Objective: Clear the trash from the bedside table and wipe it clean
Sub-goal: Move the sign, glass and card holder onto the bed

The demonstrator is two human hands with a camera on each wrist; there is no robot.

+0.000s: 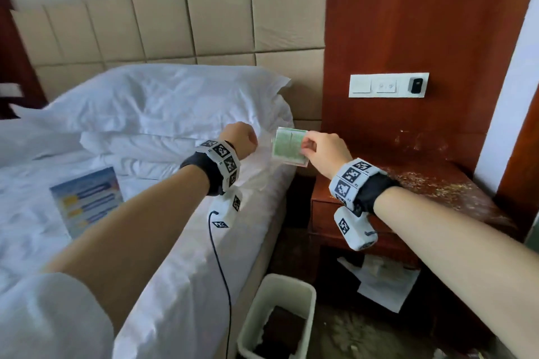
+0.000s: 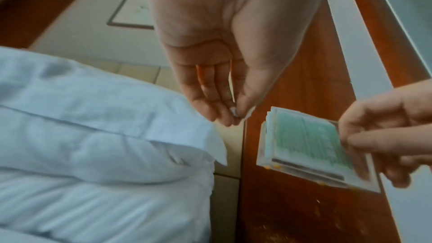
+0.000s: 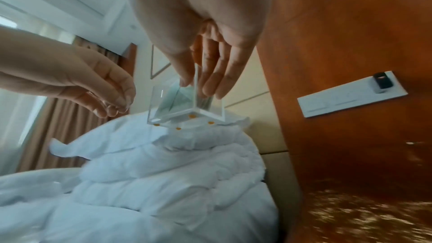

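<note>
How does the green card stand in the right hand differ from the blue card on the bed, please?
The green card stand is held in the air by the right hand; the blue card lies on the bed. The green card stand has a clear case with orange feet; the blue card shows yellow patches. Both are printed and off the bedside table.

Black wrist straps [image 1: 201, 172], white marker-printed cuffs [image 1: 223, 159], white sleeve [image 1: 58, 315].

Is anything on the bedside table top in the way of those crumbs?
Nothing visible does. The acrylic card stand is held clear of the top, pinched in the right hand near the pillows. The left hand pinches a small clear scrap. The crumbs lie exposed on the bedside table, though the right forearm hides its front.
</note>
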